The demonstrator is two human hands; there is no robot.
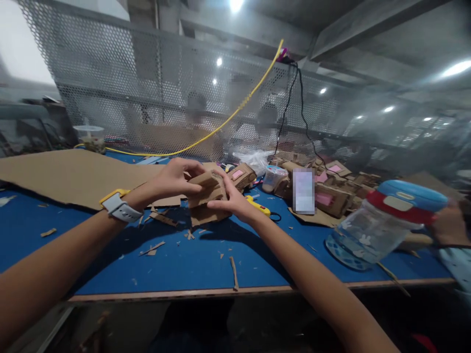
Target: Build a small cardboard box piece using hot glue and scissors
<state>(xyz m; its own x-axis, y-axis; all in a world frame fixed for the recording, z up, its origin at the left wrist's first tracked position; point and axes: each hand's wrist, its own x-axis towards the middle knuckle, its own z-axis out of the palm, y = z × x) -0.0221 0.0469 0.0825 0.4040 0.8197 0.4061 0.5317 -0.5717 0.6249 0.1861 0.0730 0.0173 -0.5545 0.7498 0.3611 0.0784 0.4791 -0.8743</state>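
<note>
A small folded cardboard piece (pixel 208 196) with a layered upper edge is held between both hands over the blue table. My left hand (pixel 180 177), with a watch on its wrist, is closed on its left side, thumb across the front. From the right, my right hand (pixel 232 197) grips the same piece, fingers partly behind it. The fingertips on the far side are hidden. Close to my right hand lies a yellow utility knife (pixel 259 206). Behind it rests a cardboard model with a pink patch (pixel 238 174).
A large cardboard sheet (pixel 73 176) covers the left of the blue table (pixel 176 269), with scraps around. On the right stand a water bottle (pixel 375 230), a phone (pixel 304 191), a plastic cup (pixel 274 179) and several cardboard models. Another person's arm (pixel 451 230) is at far right.
</note>
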